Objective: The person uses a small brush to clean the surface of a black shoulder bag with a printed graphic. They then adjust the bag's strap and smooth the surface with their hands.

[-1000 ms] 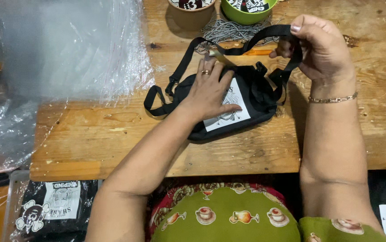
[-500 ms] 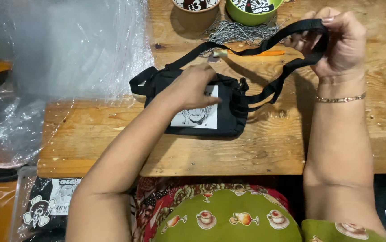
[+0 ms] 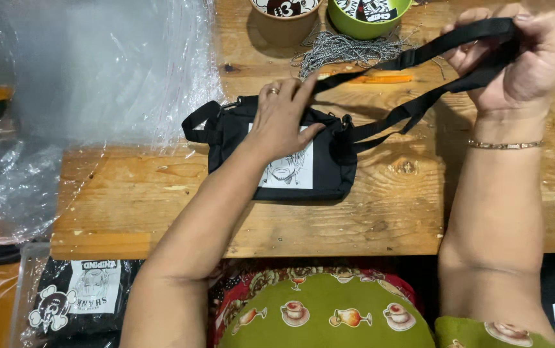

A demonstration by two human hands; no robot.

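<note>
Pouch (image 3: 290, 164) on table (image 3: 380, 219); plastic sheet (image 3: 97, 71) left, bowls (image 3: 367, 9) behind.

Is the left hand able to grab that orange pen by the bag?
Probably yes. The left hand rests on the black bag, and the orange pen lies just beyond it with only the strap crossing above.

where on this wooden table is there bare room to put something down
Bare wood lies along the near edge of the table, between the black pouch and the edge, and left of the pouch below the clear plastic sheet. The far side is crowded with two cups and cords.
</note>
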